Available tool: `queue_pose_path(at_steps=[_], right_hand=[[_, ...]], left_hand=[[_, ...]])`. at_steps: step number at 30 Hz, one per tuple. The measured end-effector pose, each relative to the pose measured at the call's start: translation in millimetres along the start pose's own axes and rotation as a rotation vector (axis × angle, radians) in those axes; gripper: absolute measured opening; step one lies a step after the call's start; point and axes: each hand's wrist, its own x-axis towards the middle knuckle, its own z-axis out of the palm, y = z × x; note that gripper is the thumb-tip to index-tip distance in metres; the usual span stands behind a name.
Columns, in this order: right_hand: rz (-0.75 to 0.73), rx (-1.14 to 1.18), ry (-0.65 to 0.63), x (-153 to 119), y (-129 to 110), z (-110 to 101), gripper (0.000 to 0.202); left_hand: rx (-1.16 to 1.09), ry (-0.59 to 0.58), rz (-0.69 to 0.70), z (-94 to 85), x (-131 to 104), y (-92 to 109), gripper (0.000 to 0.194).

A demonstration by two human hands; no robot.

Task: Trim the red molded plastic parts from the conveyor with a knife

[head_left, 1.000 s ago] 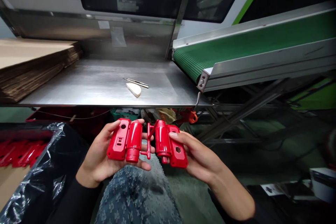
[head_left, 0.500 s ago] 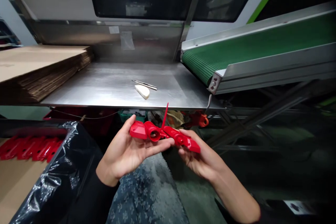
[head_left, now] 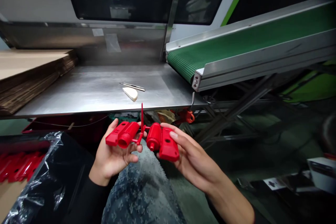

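Observation:
Between my hands is a red plastic moulding [head_left: 154, 135]: two chunky halves, each with a cylinder, joined by thin runners and an upright sprue [head_left: 142, 119]. My left hand [head_left: 111, 157] is closed around the left half, thumb at its outer edge and fingers beneath. The right half lies in my right hand [head_left: 189, 150], its fingers on top and partly hidden underneath. The moulding is held over my lap, in front of the metal table [head_left: 89, 99]. On that table lie a thin metal pen-like tool [head_left: 133, 86] and a pale half-round piece [head_left: 130, 93].
Flattened cardboard [head_left: 31, 80] is stacked at the table's left. A green conveyor belt [head_left: 236, 45] slopes up to the right. At lower left, a box lined with black plastic [head_left: 55, 168] holds several red mouldings [head_left: 21, 166]. An orange-handled tool [head_left: 187, 115] hangs below the table edge.
My hands have turned the moulding so its broad faces show and the sprue stands more upright. The view has shifted right, so everything appears further left.

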Motion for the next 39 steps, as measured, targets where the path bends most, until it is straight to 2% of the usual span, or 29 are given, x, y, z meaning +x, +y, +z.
queue_pose_path(at_steps=[4, 14, 17, 22, 27, 32, 36, 39], right_hand=[[-0.058, -0.075, -0.086, 11, 8, -18, 0.053], [-0.108, -0.157, -0.255, 45, 15, -61, 0.072], [-0.111, -0.172, -0.27, 52, 15, -72, 0.071], [-0.094, -0.23, -0.285, 54, 16, -84, 0.06], [-0.078, -0.34, -0.309, 42, 8, -77, 0.061], [-0.042, -0.417, -0.314, 27, -1, -58, 0.069], [-0.022, -0.358, -0.317, 20, 3, -37, 0.07], [-0.027, -0.281, -0.282, 20, 8, -24, 0.062]], left_hand=[[0.066, -0.051, 0.065, 2.6, 2, -6, 0.065], [0.358, -0.061, 0.149, 13.3, 0, -25, 0.06], [0.416, -0.068, 0.129, 11.6, 2, -27, 0.066], [0.387, -0.042, 0.111, 4.7, 1, -22, 0.072], [0.311, -0.073, 0.124, -13.3, -1, -17, 0.073], [0.216, -0.124, 0.095, -40.9, 5, -15, 0.075], [0.138, -0.138, 0.046, -55.8, 7, -16, 0.072], [0.093, -0.133, 0.038, -58.8, 5, -15, 0.068]])
